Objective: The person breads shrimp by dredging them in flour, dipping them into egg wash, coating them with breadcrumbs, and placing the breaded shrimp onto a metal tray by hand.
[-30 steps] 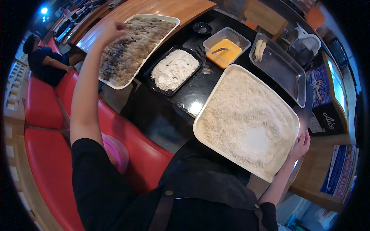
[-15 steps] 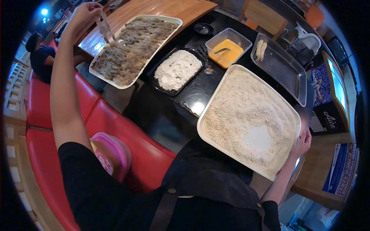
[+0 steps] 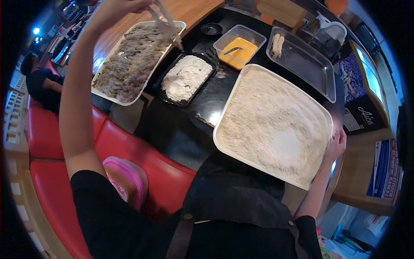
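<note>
My left hand [image 3: 134, 6], partly cut off by the top edge, pinches a limp, greyish peeled shrimp [image 3: 167, 26]. The shrimp dangles beside a white tray [image 3: 95, 68] filled with rows of raw shrimp [image 3: 129, 62]. Right of that lies a black tray [image 3: 160, 88] of white flour [image 3: 188, 77]. My right hand [image 3: 337, 144] has its fingers curled at the right rim of a large cream tray [image 3: 219, 137] of breadcrumbs [image 3: 271, 108]; a patch of white powder [image 3: 286, 143] lies on the crumbs. Part of its grip is hidden.
A clear tub [image 3: 258, 41] holds yellow-orange batter and a spoon. Behind the crumbs, a metal tray [image 3: 306, 67] carries coated pieces [image 3: 277, 45]. A small black dish [image 3: 211, 29] stands at the back. A red bench [image 3: 142, 151] with a pink container [image 3: 138, 177] is at left; a person [image 3: 41, 84] sits beyond.
My left hand has moved right and up with the shrimp, from above the shrimp tray toward the flour. My right hand stays at the crumb tray's rim. The view has shifted slightly.
</note>
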